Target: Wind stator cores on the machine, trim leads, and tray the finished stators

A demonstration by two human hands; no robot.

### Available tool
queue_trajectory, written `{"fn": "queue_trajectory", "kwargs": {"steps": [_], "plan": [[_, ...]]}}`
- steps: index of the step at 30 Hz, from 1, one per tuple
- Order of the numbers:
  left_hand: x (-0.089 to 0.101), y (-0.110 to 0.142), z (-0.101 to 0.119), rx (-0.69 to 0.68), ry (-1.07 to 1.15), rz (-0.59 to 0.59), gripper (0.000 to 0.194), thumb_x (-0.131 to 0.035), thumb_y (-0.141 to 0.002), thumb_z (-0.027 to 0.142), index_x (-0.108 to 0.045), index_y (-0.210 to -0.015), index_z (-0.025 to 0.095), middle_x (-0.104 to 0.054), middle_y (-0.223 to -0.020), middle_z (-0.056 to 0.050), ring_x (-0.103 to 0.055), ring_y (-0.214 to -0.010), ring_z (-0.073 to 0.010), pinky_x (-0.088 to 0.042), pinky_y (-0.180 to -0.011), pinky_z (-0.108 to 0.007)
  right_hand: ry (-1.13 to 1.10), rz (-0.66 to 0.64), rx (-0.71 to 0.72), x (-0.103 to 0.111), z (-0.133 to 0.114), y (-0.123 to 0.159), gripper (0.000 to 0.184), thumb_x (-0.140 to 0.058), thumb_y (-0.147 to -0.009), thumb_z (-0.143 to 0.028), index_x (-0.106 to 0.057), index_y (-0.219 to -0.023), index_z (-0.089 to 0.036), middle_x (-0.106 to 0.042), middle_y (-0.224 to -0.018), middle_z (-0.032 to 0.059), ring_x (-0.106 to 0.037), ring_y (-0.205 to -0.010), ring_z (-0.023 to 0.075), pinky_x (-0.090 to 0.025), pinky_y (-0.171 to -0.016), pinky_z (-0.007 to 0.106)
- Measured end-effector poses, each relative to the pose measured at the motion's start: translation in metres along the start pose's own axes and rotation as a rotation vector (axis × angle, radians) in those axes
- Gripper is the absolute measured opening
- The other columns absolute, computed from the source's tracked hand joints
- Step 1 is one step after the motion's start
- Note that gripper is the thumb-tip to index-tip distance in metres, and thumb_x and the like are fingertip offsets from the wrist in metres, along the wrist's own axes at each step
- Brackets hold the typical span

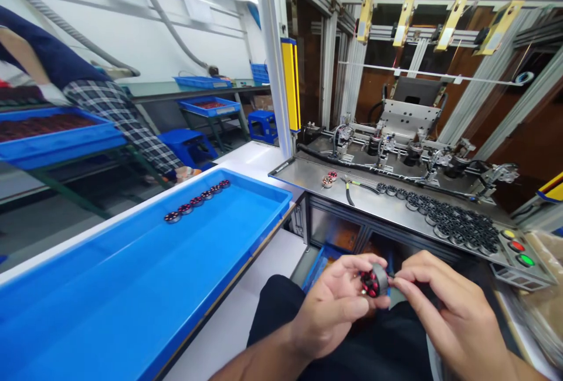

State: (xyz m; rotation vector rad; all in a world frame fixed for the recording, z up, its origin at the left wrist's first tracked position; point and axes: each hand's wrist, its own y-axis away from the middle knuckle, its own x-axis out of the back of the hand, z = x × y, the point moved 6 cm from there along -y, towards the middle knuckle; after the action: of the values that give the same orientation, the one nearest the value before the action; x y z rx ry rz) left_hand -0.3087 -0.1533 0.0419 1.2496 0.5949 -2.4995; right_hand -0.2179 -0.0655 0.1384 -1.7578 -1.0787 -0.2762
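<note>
Above my lap, my left hand (336,296) grips a round motor stator (373,281) with red windings and a grey outer ring. The fingers and thumb curl around its edge, and its wound face is turned to the left. My right hand (446,305) is beside it, with thumb and forefinger pinched at the ring's right side. Whatever lies between those fingertips is too small to name; it may be a thin end of the part. Several similar stators (196,201) stand in a row in the blue tray (132,287) to my left.
On the metal bench ahead lie two red-wound stators (328,182), pliers (349,191) and a cluster of black ring-shaped parts (461,223). Behind is a machine (409,120); push buttons (516,246) are at right. A co-worker (97,88) bends over another tray at left.
</note>
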Motion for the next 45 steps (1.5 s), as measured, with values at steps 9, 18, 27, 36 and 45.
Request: {"fn": "queue_trajectory", "kwargs": {"steps": [9,18,27,36,45], "plan": [[0.003,0.0,-0.038,0.477,0.083,-0.32,0.063,-0.044,-0.093,0.064,-0.068,-0.103,0.006,-0.074,-0.072,-0.013,-0.075,-0.07,-0.0261,-0.058,-0.064,-0.034,-0.144,-0.113,0.083,-0.005,0.0,-0.003,0.015,-0.054,-0.093,-0.004,-0.061,-0.089,-0.016,-0.062,-0.075,0.003,-0.061,-0.066,0.0115,-0.051,-0.06,0.021],[0.004,-0.005,-0.008,0.069,0.003,-0.057,0.041,-0.081,-0.074,0.015,-0.063,-0.11,0.024,-0.07,-0.109,-0.004,-0.074,-0.089,-0.0171,-0.058,-0.073,-0.025,-0.023,-0.03,-0.007,-0.002,0.004,-0.003,0.014,-0.055,-0.094,-0.007,-0.061,-0.087,-0.018,-0.061,-0.074,0.0016,-0.06,-0.063,0.0111,-0.049,-0.058,0.021],[0.012,-0.006,-0.035,0.408,0.034,-0.196,0.059,-0.055,-0.088,0.064,-0.07,-0.102,0.008,-0.074,-0.085,-0.014,-0.074,-0.081,-0.0255,-0.056,-0.07,-0.034,-0.14,-0.112,0.111,-0.006,-0.001,-0.001,0.016,-0.053,-0.093,-0.004,-0.061,-0.089,-0.016,-0.063,-0.074,0.0037,-0.061,-0.065,0.0132,-0.051,-0.059,0.023],[0.012,-0.005,-0.026,0.217,-0.119,-0.087,0.04,-0.07,-0.086,0.039,-0.059,-0.118,0.017,-0.072,-0.088,-0.008,-0.072,-0.059,-0.0169,-0.053,-0.05,-0.021,-0.049,-0.029,0.041,0.0,0.005,0.002,0.013,-0.057,-0.093,-0.006,-0.063,-0.087,-0.016,-0.063,-0.073,0.0025,-0.06,-0.064,0.0118,-0.049,-0.058,0.022],[0.018,-0.001,0.0,-0.113,-0.402,0.121,0.042,-0.085,-0.072,0.024,-0.069,-0.111,0.023,-0.069,-0.107,-0.007,-0.068,-0.1,-0.0214,-0.055,-0.086,-0.029,-0.139,0.1,-0.057,-0.003,0.015,0.003,0.018,-0.057,-0.095,-0.014,-0.065,-0.079,-0.015,-0.065,-0.072,0.0039,-0.062,-0.064,0.0127,-0.052,-0.059,0.023]]}}
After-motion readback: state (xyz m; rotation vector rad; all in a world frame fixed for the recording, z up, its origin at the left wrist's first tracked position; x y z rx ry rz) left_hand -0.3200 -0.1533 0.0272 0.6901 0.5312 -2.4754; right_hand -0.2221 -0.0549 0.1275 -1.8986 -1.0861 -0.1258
